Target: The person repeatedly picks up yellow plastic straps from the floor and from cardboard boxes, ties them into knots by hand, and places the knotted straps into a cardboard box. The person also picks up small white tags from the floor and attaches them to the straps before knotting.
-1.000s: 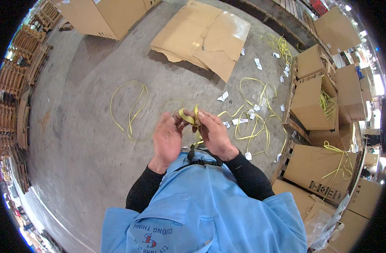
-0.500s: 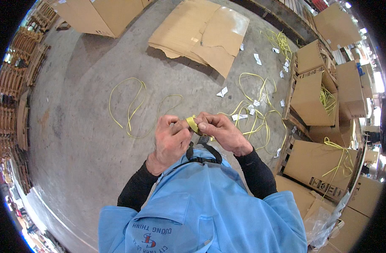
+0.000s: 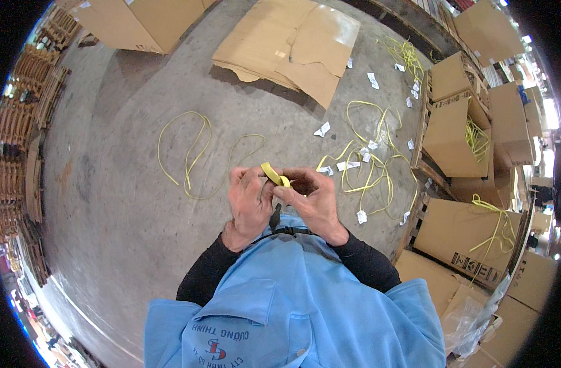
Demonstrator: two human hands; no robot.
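Note:
Both of my hands meet in front of my waist, around a short loop of flat yellow strap [image 3: 270,172]. My left hand [image 3: 246,205] has its fingers curled and closed at the left side of the loop. My right hand [image 3: 317,202] pinches the strap between thumb and forefinger, at the curled end. Part of the strap is hidden behind the fingers. A long, thin yellow strap [image 3: 384,178] trails over the floor in loops to the right of my hands. Another yellow strap [image 3: 187,162] lies looped on the left.
Flattened cardboard [image 3: 280,46] lies ahead on the concrete floor, and a large carton [image 3: 130,30] stands at far left. Small white paper slips [image 3: 322,129] are scattered about. Open cartons [image 3: 449,138], one holding yellow strap, line the right side. Stacked wooden pieces [image 3: 23,122] line the left.
My right hand has drawn closer to my left, uncovering a white slip on the floor. The yellow strap between my fingers now stands up in a more open loop.

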